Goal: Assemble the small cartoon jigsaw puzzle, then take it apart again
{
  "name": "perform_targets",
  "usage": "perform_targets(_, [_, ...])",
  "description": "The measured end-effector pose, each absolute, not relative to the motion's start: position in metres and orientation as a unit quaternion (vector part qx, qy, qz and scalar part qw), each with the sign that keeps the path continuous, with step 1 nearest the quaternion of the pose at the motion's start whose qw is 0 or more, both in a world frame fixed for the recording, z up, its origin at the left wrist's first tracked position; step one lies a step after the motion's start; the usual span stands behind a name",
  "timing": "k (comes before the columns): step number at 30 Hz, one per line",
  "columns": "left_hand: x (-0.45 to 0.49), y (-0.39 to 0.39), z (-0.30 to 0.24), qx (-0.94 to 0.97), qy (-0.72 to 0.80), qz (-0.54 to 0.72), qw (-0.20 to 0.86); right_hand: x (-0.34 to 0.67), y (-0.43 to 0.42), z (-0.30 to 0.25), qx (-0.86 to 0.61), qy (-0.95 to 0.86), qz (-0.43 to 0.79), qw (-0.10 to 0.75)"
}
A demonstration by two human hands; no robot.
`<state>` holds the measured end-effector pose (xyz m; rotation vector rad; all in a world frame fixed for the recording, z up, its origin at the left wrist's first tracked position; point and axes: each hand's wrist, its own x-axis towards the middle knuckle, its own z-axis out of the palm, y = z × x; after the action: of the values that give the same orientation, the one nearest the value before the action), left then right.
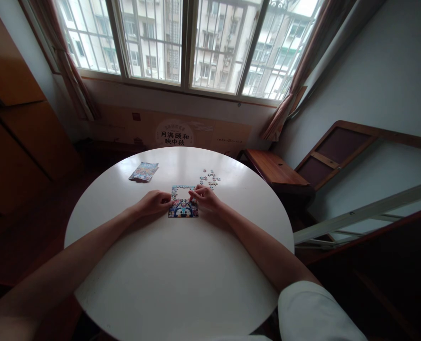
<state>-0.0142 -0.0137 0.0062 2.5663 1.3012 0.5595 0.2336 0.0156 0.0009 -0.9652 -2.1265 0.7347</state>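
A partly assembled jigsaw puzzle [183,211] lies on the round white table [175,270]. Its lower part shows a blue cartoon face, and a pale gap is visible in its upper middle. My left hand [156,201] is closed at the puzzle's left edge, thumb and fingertips against it. Over the right side of the gap, my right hand [204,195] is closed in a pinch; whatever is between the fingertips is too small to make out. Several loose puzzle pieces [211,175] are scattered just beyond my right hand.
A colourful packet [144,171] lies at the table's back left. Behind the table is a wall under a barred window [185,47]. A wooden bench [274,166] stands to the right, and orange-brown cabinets [22,142] are on the left.
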Motion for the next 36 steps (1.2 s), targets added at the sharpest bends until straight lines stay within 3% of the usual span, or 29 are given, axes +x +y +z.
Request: perform_targets(36, [-0.0144, -0.0125, 0.0049, 0.872, 0.437, 0.193, 0.106, 0.2332, 0.0149, -0.0011, -0.364, -0.82, 0.262, 0.355])
